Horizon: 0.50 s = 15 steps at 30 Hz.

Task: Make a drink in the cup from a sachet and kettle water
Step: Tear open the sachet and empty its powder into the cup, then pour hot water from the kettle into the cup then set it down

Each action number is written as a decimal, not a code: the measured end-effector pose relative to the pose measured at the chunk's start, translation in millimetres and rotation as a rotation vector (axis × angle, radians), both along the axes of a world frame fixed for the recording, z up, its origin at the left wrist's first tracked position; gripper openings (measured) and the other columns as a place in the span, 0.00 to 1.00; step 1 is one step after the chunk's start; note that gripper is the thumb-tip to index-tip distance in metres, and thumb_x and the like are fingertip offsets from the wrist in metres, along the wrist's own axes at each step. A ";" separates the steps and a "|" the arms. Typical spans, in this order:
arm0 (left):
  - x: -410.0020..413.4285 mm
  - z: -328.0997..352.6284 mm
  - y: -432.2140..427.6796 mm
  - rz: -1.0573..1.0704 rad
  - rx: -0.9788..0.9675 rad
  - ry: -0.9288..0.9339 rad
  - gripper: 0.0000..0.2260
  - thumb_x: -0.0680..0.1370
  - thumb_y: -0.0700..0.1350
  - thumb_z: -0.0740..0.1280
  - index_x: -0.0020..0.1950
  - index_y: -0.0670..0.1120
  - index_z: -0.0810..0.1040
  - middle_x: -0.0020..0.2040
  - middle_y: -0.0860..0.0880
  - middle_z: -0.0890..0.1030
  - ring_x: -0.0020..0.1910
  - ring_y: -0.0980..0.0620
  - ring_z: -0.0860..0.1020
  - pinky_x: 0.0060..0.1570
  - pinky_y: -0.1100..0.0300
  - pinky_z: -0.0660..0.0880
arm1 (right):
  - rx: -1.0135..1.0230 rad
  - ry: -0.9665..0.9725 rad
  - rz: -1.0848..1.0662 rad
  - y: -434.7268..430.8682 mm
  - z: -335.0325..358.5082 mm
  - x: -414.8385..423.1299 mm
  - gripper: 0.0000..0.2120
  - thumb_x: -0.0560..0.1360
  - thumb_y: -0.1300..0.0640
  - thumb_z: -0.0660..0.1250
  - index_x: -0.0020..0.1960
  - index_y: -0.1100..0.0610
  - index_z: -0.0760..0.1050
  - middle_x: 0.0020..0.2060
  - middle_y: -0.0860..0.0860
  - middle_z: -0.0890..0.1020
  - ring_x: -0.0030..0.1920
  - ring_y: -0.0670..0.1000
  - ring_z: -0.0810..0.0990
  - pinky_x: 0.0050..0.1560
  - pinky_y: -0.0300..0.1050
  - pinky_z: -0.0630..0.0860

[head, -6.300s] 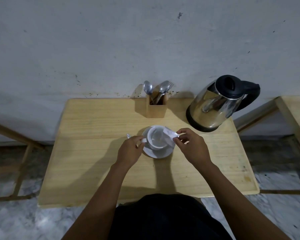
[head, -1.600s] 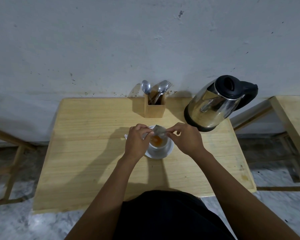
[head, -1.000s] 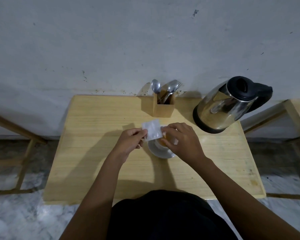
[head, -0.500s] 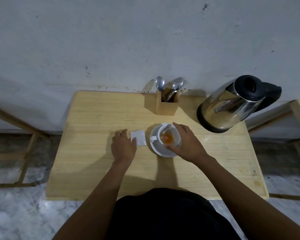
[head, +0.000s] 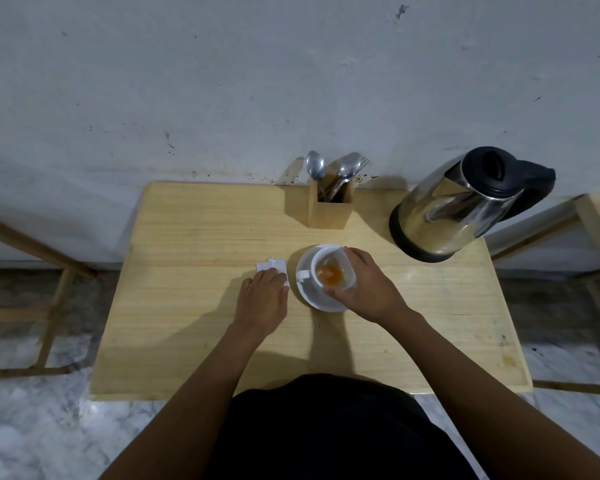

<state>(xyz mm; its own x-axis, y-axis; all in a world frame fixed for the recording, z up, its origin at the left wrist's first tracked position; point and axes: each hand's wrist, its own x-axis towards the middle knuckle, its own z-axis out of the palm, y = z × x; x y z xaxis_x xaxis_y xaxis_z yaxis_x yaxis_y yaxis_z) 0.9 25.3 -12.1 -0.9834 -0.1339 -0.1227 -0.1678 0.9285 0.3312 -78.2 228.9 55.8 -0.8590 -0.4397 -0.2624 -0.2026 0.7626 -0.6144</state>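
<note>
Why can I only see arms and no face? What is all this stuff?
The camera sits on the person's head and looks down, so you see just their arms. There is no robot here. On the wooden table stands a white cup on a saucer, with orange powder in it. The right hand holds the cup's side. The left hand presses down on a white sachet lying flat beside the saucer. At the back stand a shiny kettle and a wooden box with spoons in it.
</note>
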 end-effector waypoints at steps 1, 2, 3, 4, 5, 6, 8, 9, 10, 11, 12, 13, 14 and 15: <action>0.5 4.2 2.2 0.032 0.036 0.022 0.18 0.79 0.52 0.50 0.57 0.49 0.76 0.56 0.51 0.78 0.57 0.46 0.76 0.53 0.50 0.70 | -0.010 -0.001 0.001 0.5 2.3 1.4 0.33 0.66 0.33 0.67 0.66 0.44 0.66 0.64 0.43 0.71 0.60 0.47 0.73 0.51 0.52 0.78; 0.3 10.8 4.9 0.074 0.089 0.047 0.20 0.78 0.53 0.48 0.57 0.48 0.76 0.55 0.50 0.79 0.56 0.46 0.76 0.52 0.50 0.71 | -0.022 0.005 -0.006 1.8 4.6 2.3 0.32 0.67 0.33 0.66 0.66 0.45 0.65 0.64 0.43 0.71 0.61 0.47 0.73 0.51 0.51 0.78; -0.7 16.0 7.8 0.116 0.158 0.077 0.20 0.78 0.53 0.48 0.56 0.48 0.77 0.54 0.50 0.80 0.55 0.45 0.76 0.51 0.51 0.72 | -0.033 0.018 -0.019 3.9 7.1 2.6 0.32 0.69 0.34 0.65 0.67 0.46 0.65 0.65 0.44 0.71 0.62 0.48 0.73 0.54 0.50 0.77; -2.0 22.6 11.4 0.156 0.251 0.101 0.19 0.79 0.53 0.50 0.55 0.48 0.77 0.54 0.50 0.80 0.54 0.46 0.77 0.50 0.51 0.73 | -0.043 0.034 -0.042 7.2 10.1 3.0 0.31 0.71 0.36 0.65 0.70 0.48 0.65 0.67 0.45 0.70 0.66 0.49 0.71 0.58 0.49 0.75; -4.5 28.3 15.8 0.190 0.360 0.116 0.16 0.80 0.53 0.53 0.54 0.49 0.77 0.52 0.50 0.81 0.52 0.47 0.77 0.49 0.52 0.74 | -0.052 0.050 -0.075 11.3 13.5 3.2 0.32 0.74 0.38 0.66 0.72 0.50 0.63 0.70 0.46 0.68 0.69 0.49 0.68 0.62 0.47 0.72; -7.7 35.4 21.0 0.216 0.463 0.099 0.14 0.80 0.53 0.55 0.54 0.51 0.77 0.51 0.51 0.80 0.50 0.48 0.78 0.49 0.53 0.75 | -0.069 0.071 -0.109 16.5 17.2 3.5 0.32 0.75 0.40 0.65 0.74 0.51 0.63 0.72 0.46 0.67 0.71 0.48 0.66 0.64 0.46 0.69; -17.4 49.7 32.7 0.251 0.609 0.001 0.13 0.81 0.54 0.56 0.55 0.52 0.78 0.48 0.53 0.80 0.46 0.53 0.78 0.47 0.55 0.75 | -0.118 0.124 -0.163 30.3 27.6 3.3 0.29 0.77 0.41 0.64 0.74 0.50 0.64 0.72 0.46 0.68 0.70 0.45 0.66 0.64 0.43 0.68; -21.3 52.5 36.5 0.265 0.657 -0.033 0.13 0.80 0.55 0.57 0.53 0.53 0.78 0.46 0.53 0.80 0.44 0.53 0.78 0.45 0.57 0.74 | -0.143 0.149 -0.186 36.6 32.9 3.0 0.27 0.77 0.42 0.64 0.73 0.50 0.66 0.70 0.45 0.69 0.69 0.45 0.67 0.63 0.42 0.67; -24.6 53.6 39.8 0.278 0.682 -0.055 0.13 0.80 0.56 0.57 0.51 0.53 0.79 0.43 0.53 0.81 0.42 0.54 0.78 0.42 0.58 0.73 | -0.167 0.173 -0.213 43.4 38.1 2.4 0.25 0.77 0.42 0.64 0.71 0.49 0.68 0.69 0.45 0.70 0.67 0.45 0.69 0.61 0.41 0.67; -27.0 54.0 42.4 0.295 0.688 -0.069 0.13 0.79 0.57 0.58 0.50 0.53 0.79 0.42 0.53 0.81 0.41 0.54 0.78 0.40 0.60 0.72 | -0.194 0.201 -0.242 50.5 44.1 1.3 0.23 0.77 0.43 0.65 0.70 0.49 0.69 0.67 0.45 0.72 0.66 0.44 0.70 0.60 0.41 0.67; -28.9 53.2 43.6 0.321 0.687 -0.080 0.14 0.78 0.57 0.59 0.51 0.51 0.79 0.42 0.53 0.81 0.42 0.54 0.78 0.40 0.61 0.71 | -0.219 0.233 -0.270 58.6 49.0 -0.4 0.22 0.77 0.44 0.65 0.69 0.50 0.71 0.66 0.46 0.73 0.64 0.43 0.71 0.59 0.40 0.67; -31.4 51.6 45.7 0.355 0.686 -0.080 0.13 0.78 0.56 0.61 0.52 0.49 0.80 0.43 0.52 0.81 0.43 0.53 0.78 0.41 0.61 0.70 | -0.242 0.273 -0.292 68.4 54.5 -2.9 0.21 0.77 0.45 0.66 0.68 0.51 0.72 0.64 0.46 0.75 0.62 0.41 0.72 0.59 0.38 0.68; -33.3 50.9 47.7 0.388 0.684 -0.067 0.12 0.78 0.53 0.62 0.53 0.47 0.80 0.44 0.52 0.81 0.44 0.52 0.79 0.42 0.61 0.70 | -0.258 0.315 -0.309 78.2 60.0 -6.2 0.20 0.77 0.46 0.66 0.66 0.52 0.74 0.63 0.46 0.75 0.60 0.40 0.72 0.58 0.36 0.68; -34.7 50.3 48.5 0.420 0.684 -0.051 0.11 0.79 0.49 0.63 0.53 0.45 0.80 0.44 0.51 0.81 0.45 0.51 0.78 0.44 0.60 0.70 | -0.271 0.354 -0.323 86.8 64.7 -9.7 0.18 0.77 0.47 0.66 0.65 0.52 0.75 0.62 0.47 0.76 0.59 0.39 0.72 0.56 0.34 0.68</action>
<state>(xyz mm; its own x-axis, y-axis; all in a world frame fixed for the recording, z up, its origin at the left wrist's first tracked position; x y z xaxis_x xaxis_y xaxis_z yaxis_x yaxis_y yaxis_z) -33.9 73.9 38.3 -0.8586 -0.3700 -0.3549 -0.4883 0.3791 0.7861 -87.9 315.7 120.4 -0.9767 -0.1504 0.1532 -0.2143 0.6439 -0.7345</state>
